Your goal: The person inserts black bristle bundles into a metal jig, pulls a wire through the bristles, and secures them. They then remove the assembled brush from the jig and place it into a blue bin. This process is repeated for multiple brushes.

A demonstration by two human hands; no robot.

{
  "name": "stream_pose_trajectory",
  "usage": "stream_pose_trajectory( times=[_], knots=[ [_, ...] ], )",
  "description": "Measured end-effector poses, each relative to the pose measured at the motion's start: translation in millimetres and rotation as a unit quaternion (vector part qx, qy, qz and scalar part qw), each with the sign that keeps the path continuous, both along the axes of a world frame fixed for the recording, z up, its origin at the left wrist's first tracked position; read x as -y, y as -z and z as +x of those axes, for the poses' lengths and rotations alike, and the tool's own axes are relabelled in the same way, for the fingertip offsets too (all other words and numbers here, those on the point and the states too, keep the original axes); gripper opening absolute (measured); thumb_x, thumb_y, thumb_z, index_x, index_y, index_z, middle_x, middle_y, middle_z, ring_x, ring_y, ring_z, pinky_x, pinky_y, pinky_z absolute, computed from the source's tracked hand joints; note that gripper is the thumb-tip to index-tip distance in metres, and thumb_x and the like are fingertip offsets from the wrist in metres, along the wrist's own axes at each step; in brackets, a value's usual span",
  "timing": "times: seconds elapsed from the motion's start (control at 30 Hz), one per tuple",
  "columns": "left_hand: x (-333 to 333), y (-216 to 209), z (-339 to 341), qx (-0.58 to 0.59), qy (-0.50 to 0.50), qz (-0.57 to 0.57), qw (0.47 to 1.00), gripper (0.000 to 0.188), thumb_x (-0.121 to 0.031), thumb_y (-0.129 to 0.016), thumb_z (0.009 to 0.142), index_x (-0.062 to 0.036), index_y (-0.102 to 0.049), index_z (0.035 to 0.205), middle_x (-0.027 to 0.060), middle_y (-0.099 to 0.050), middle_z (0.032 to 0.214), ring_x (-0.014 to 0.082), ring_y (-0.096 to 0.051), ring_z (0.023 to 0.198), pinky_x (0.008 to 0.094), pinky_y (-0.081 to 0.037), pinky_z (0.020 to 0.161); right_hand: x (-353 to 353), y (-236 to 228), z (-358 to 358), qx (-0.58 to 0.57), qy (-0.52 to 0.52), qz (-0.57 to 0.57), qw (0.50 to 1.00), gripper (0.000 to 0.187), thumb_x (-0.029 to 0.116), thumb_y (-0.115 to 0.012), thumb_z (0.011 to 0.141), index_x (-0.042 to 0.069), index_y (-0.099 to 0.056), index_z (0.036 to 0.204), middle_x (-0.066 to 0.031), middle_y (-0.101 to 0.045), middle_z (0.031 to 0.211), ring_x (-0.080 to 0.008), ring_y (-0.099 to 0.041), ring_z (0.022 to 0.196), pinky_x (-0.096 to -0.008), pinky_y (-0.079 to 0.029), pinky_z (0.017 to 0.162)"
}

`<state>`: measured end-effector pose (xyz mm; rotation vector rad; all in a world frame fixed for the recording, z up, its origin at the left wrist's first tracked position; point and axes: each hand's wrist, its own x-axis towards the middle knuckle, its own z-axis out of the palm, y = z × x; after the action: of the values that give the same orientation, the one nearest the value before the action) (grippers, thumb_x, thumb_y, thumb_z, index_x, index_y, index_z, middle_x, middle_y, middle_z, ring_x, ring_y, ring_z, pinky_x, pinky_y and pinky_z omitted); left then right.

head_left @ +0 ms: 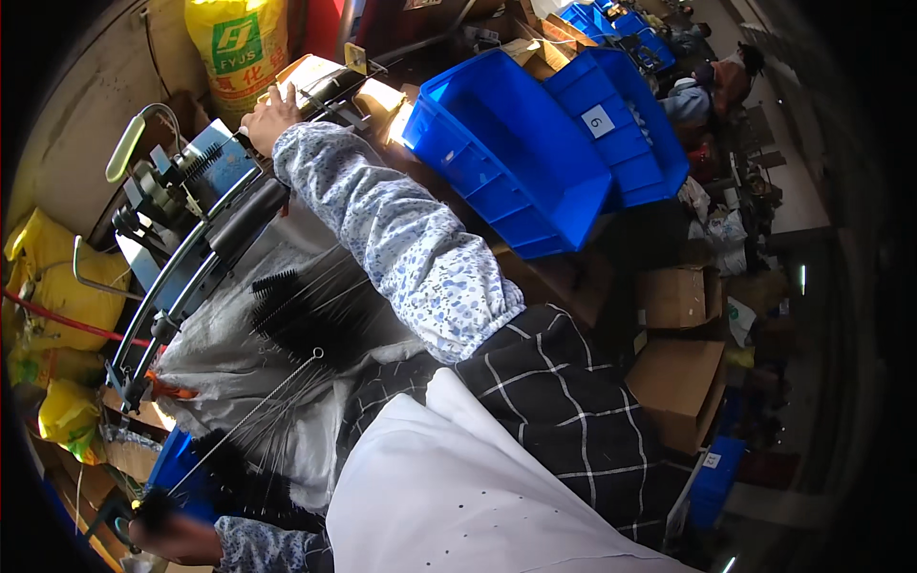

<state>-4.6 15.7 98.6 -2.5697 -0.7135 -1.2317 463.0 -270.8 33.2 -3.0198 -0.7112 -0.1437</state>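
Observation:
My left hand (181, 538), low at the left and partly blurred, is closed at the dark end of a twisted-wire brush (244, 420). The brush's bare wire slants up and right to a small loop. My right hand (272, 119) is stretched out at the upper left, its fingers apart over the end of a bench machine with curved metal rails (205, 229). A sunlit pale tray or box lies just beyond those fingers. Between my arms, a bundle of black-bristled wire brushes (296, 315) lies on a grey-white woven sack (215, 334). More dark bristles lie below it.
Blue plastic bins (506, 143) stand right of my right arm. A yellow sack (236, 57) stands behind the machine, and yellow bags (72, 286) lie at the left. Cardboard boxes (678, 392) are at the right. Another person (731, 81) sits at the far right.

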Motion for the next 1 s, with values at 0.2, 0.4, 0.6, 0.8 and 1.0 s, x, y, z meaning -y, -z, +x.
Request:
stream_pose_trajectory(
  times=[0.2,0.4,0.6,0.8,1.0],
  knots=[
    [24.0,11.6,38.6,0.164,0.135,-0.300,0.930,0.027,-0.011,-0.049,0.084,0.0064,-0.050,0.105,0.0176,-0.054,0.103,0.0269,-0.053,0.096,0.0300,-0.044,0.082,67.2,-48.9,-15.7,-0.116,-0.117,0.076,0.983,0.027,0.027,-0.042,0.083,0.019,-0.058,0.104,-0.0091,-0.056,0.099,-0.0257,-0.052,0.097,-0.0366,-0.038,0.084],
    [77.5,19.4,77.0,0.120,0.173,-0.284,0.935,0.028,-0.012,-0.044,0.088,0.0057,-0.046,0.109,0.0118,-0.051,0.097,0.0205,-0.053,0.089,0.0272,-0.044,0.077,58.2,-99.5,-146.9,-0.397,-0.370,0.107,0.833,0.046,0.039,-0.046,0.083,0.005,-0.047,0.115,-0.0195,-0.055,0.103,-0.0321,-0.051,0.097,-0.0380,-0.040,0.084],
    [160.9,28.0,105.9,0.164,0.296,-0.687,0.643,0.027,-0.023,-0.035,0.092,0.0007,-0.043,0.101,0.0108,-0.053,0.088,0.0190,-0.055,0.084,0.0248,-0.045,0.069,15.5,-76.0,-239.6,-0.488,-0.309,0.296,0.761,0.027,0.026,-0.040,0.086,0.004,-0.046,0.100,-0.0238,-0.056,0.075,-0.0411,-0.054,0.073,-0.0444,-0.042,0.067],
    [67.6,45.0,16.4,0.039,0.123,-0.593,0.795,0.037,-0.031,-0.036,0.091,0.0001,-0.041,0.109,0.0128,-0.053,0.102,0.0185,-0.051,0.093,0.0281,-0.038,0.083,9.4,-35.6,-120.8,0.031,-0.187,0.257,0.948,0.022,0.016,-0.051,0.080,0.009,-0.059,0.098,-0.0112,-0.060,0.075,-0.0257,-0.055,0.065,-0.0358,-0.046,0.062],
    [35.9,129.0,-78.9,0.090,-0.096,-0.742,0.657,0.051,-0.045,-0.029,0.090,-0.0065,-0.040,0.121,0.0122,-0.047,0.113,0.0211,-0.046,0.102,0.0309,-0.036,0.087,-24.6,-6.8,-53.2,0.126,-0.118,0.144,0.975,0.025,0.027,-0.048,0.080,0.021,-0.060,0.101,-0.0031,-0.062,0.079,-0.0234,-0.051,0.083,-0.0378,-0.037,0.076]
  ],
)
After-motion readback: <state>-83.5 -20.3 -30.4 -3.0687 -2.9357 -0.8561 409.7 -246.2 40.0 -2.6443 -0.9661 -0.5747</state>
